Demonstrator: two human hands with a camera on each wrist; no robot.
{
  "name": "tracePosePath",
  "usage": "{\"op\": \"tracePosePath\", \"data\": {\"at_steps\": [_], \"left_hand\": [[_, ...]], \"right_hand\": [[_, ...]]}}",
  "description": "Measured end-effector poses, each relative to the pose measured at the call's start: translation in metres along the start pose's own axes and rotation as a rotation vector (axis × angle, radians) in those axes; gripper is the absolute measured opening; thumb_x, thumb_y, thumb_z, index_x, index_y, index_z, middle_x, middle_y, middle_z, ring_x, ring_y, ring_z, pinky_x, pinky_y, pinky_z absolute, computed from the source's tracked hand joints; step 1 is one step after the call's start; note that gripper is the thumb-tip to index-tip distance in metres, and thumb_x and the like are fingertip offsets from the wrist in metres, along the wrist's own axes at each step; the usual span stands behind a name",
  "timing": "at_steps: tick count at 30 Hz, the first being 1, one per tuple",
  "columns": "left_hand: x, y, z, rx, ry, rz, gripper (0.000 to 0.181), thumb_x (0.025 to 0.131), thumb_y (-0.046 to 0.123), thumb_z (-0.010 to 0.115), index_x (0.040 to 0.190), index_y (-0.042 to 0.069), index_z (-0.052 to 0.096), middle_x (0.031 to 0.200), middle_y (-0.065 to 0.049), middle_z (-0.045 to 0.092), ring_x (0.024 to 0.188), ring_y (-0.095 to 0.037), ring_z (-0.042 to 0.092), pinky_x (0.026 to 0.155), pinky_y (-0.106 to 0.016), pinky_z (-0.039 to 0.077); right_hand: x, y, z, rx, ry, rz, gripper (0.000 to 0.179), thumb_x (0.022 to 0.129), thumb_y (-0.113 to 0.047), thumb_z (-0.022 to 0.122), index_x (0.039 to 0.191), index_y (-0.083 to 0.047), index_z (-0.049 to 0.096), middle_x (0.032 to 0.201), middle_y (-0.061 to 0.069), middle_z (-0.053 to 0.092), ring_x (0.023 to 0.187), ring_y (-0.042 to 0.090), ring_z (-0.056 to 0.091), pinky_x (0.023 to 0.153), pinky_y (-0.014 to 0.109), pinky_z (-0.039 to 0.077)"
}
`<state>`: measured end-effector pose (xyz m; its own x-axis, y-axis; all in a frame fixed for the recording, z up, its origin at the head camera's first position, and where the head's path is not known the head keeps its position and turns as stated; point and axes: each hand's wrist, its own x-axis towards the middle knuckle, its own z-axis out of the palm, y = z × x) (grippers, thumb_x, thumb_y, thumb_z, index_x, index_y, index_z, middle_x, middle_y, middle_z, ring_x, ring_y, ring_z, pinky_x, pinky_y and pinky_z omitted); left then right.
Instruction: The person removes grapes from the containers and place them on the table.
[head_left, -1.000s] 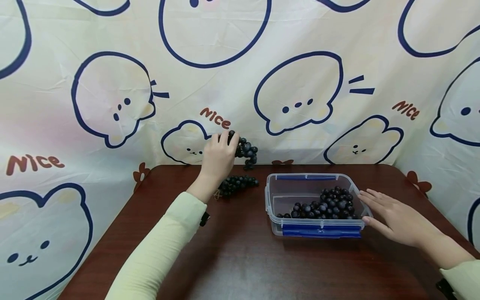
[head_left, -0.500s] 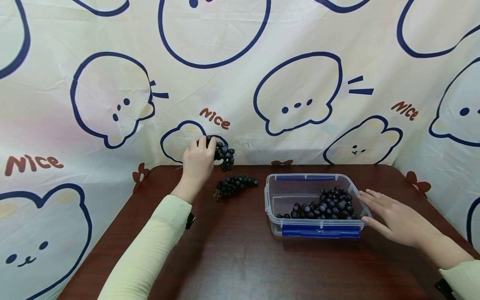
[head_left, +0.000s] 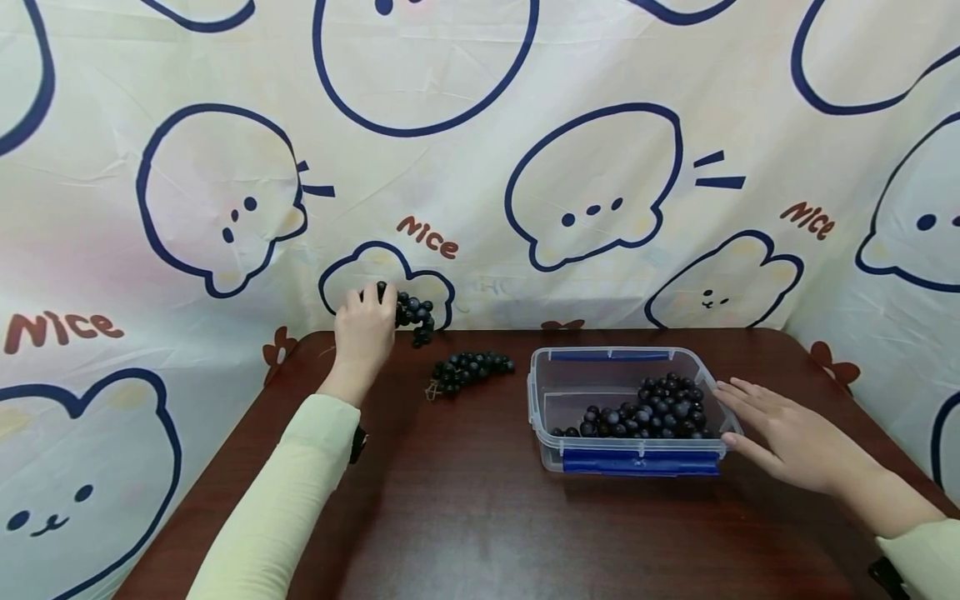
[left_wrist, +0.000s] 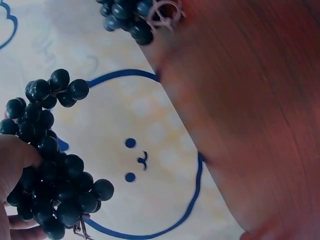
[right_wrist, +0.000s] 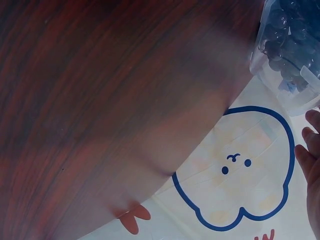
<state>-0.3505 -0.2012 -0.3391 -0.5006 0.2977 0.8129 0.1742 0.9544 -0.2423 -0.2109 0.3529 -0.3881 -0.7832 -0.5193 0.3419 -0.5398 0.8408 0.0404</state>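
My left hand (head_left: 365, 333) grips a bunch of dark grapes (head_left: 414, 313) near the table's back left edge. In the left wrist view the held grapes (left_wrist: 65, 185) hang past the thumb, a bit of stem showing below. A second bunch of grapes (head_left: 471, 371) lies on the table to the right of that hand, its stem end toward the left. My right hand (head_left: 795, 437) rests with straight fingers against the right side of a clear plastic container (head_left: 641, 446). Inside the container, dark grapes (head_left: 667, 408) fill the right and front part.
The dark brown wooden table (head_left: 465, 517) runs back to a cartoon-printed cloth (head_left: 480, 183) hanging behind and at both sides. Blue clip flaps (head_left: 641, 462) hang on the container's front and back, and it has no lid on.
My left hand has moved left and slightly down with its bunch of grapes, away from the bunch on the table. The right hand and container have stayed put.
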Motion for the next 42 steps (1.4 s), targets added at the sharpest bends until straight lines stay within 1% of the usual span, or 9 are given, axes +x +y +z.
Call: {"op": "tracePosePath", "data": {"at_steps": [3, 9, 14, 20, 25, 30, 33, 36, 42], "left_hand": [[-0.004, -0.005, 0.005, -0.007, -0.014, -0.015, 0.015, 0.088, 0.001, 0.064, 0.103, -0.002, 0.063, 0.093, -0.024, 0.060, 0.065, -0.039, 0.052, 0.043, -0.042, 0.045], [-0.015, -0.011, 0.013, 0.001, -0.090, -0.059, 0.016, 0.087, 0.002, 0.066, 0.100, -0.004, 0.060, 0.089, -0.025, 0.057, 0.066, -0.039, 0.053, 0.040, -0.042, 0.045], [-0.020, -0.012, 0.019, 0.025, -0.150, -0.065, 0.015, 0.087, 0.002, 0.065, 0.099, -0.004, 0.060, 0.087, -0.025, 0.056, 0.066, -0.039, 0.054, 0.043, -0.042, 0.046], [-0.026, -0.009, 0.026, 0.013, -0.272, -0.102, 0.028, 0.089, 0.004, 0.065, 0.115, -0.005, 0.061, 0.093, -0.027, 0.057, 0.074, -0.042, 0.057, 0.049, -0.046, 0.050], [-0.029, -0.006, 0.033, -0.014, -0.368, -0.129, 0.029, 0.088, 0.007, 0.067, 0.114, -0.005, 0.060, 0.094, -0.026, 0.055, 0.078, -0.043, 0.056, 0.052, -0.048, 0.051], [-0.032, -0.002, 0.037, -0.030, -0.450, -0.145, 0.036, 0.089, 0.008, 0.067, 0.121, -0.005, 0.058, 0.097, -0.026, 0.053, 0.081, -0.043, 0.055, 0.055, -0.048, 0.052], [-0.033, 0.000, 0.039, -0.044, -0.495, -0.149, 0.037, 0.091, 0.007, 0.066, 0.124, -0.005, 0.056, 0.097, -0.026, 0.052, 0.083, -0.043, 0.054, 0.056, -0.049, 0.051], [-0.034, 0.002, 0.041, -0.051, -0.533, -0.156, 0.033, 0.093, 0.005, 0.061, 0.124, -0.006, 0.056, 0.101, -0.028, 0.052, 0.085, -0.045, 0.055, 0.057, -0.050, 0.052], [-0.036, 0.005, 0.044, -0.071, -0.580, -0.170, 0.027, 0.095, 0.004, 0.057, 0.120, -0.007, 0.056, 0.106, -0.031, 0.051, 0.084, -0.047, 0.056, 0.056, -0.050, 0.052]], "right_hand": [[0.000, 0.000, -0.001, 0.004, -0.005, 0.005, 0.061, 0.090, -0.039, 0.067, 0.137, -0.002, 0.054, 0.138, 0.023, 0.050, 0.126, 0.040, 0.045, 0.110, 0.023, 0.000], [0.001, -0.001, -0.001, 0.004, -0.013, 0.012, 0.062, 0.091, -0.040, 0.066, 0.138, -0.002, 0.053, 0.139, 0.023, 0.049, 0.127, 0.040, 0.044, 0.110, 0.023, 0.000], [0.001, -0.001, -0.001, 0.005, -0.015, 0.014, 0.061, 0.091, -0.040, 0.066, 0.138, -0.002, 0.053, 0.139, 0.023, 0.049, 0.127, 0.041, 0.044, 0.110, 0.023, 0.000], [0.002, -0.001, -0.001, -0.001, -0.008, 0.001, 0.061, 0.091, -0.039, 0.066, 0.137, -0.002, 0.053, 0.139, 0.023, 0.050, 0.126, 0.041, 0.045, 0.110, 0.021, 0.000], [0.002, -0.001, -0.001, -0.004, -0.003, -0.011, 0.060, 0.091, -0.038, 0.066, 0.136, -0.001, 0.054, 0.138, 0.023, 0.050, 0.125, 0.040, 0.046, 0.107, 0.016, -0.003], [0.002, -0.001, -0.001, -0.002, -0.013, -0.008, 0.060, 0.091, -0.039, 0.066, 0.137, -0.001, 0.053, 0.138, 0.023, 0.050, 0.126, 0.040, 0.045, 0.107, 0.016, -0.003], [0.002, 0.000, -0.002, -0.003, -0.012, -0.009, 0.061, 0.091, -0.039, 0.066, 0.137, -0.001, 0.053, 0.138, 0.023, 0.050, 0.126, 0.041, 0.045, 0.107, 0.017, -0.003], [0.002, 0.000, -0.002, -0.004, -0.015, -0.004, 0.061, 0.091, -0.039, 0.065, 0.137, -0.001, 0.053, 0.138, 0.023, 0.050, 0.126, 0.041, 0.045, 0.107, 0.017, -0.004], [0.000, 0.001, -0.001, -0.001, -0.013, 0.003, 0.061, 0.091, -0.039, 0.065, 0.138, -0.002, 0.053, 0.139, 0.023, 0.049, 0.127, 0.041, 0.045, 0.108, 0.018, -0.003]]}}
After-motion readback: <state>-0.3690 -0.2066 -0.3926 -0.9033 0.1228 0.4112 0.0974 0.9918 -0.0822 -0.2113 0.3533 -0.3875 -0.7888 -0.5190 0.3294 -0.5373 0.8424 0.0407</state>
